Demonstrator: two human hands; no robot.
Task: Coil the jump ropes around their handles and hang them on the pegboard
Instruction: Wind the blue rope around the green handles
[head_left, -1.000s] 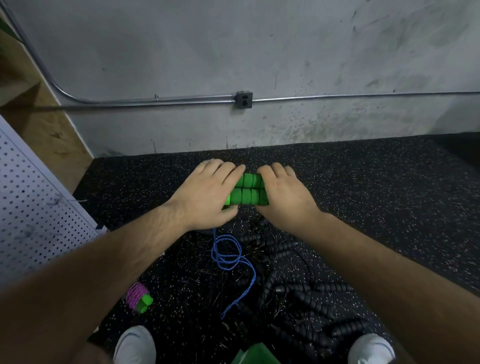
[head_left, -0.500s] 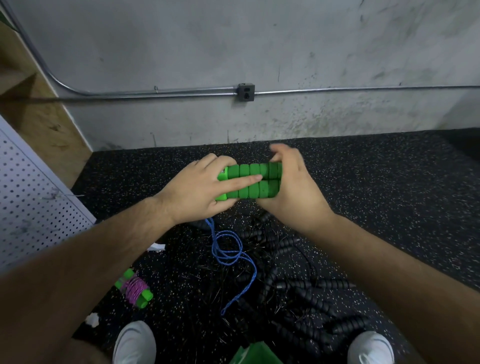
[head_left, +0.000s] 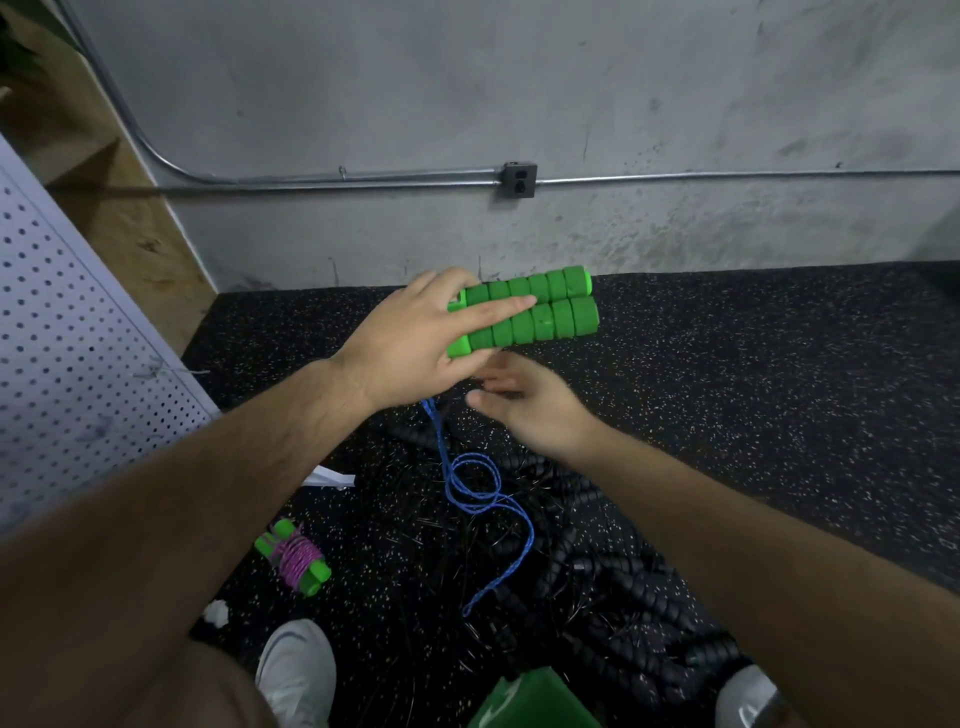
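Note:
My left hand grips two green ribbed jump-rope handles side by side, held level above the floor. Their blue rope hangs from under that hand and loops loosely on the black mat. My right hand is below the handles, off them, fingers loosely curled and blurred, holding nothing that I can see. A second rope with green handles and pink cord coiled round them lies on the floor at lower left. The white pegboard leans at the left.
A pile of black ribbed ropes lies tangled on the speckled mat between my white shoes. A green object pokes in at the bottom edge. The concrete wall with a conduit and outlet box stands behind.
My right hand let go of the green handles and dropped below them. My left hand keeps both handles and has lifted them up and to the right.

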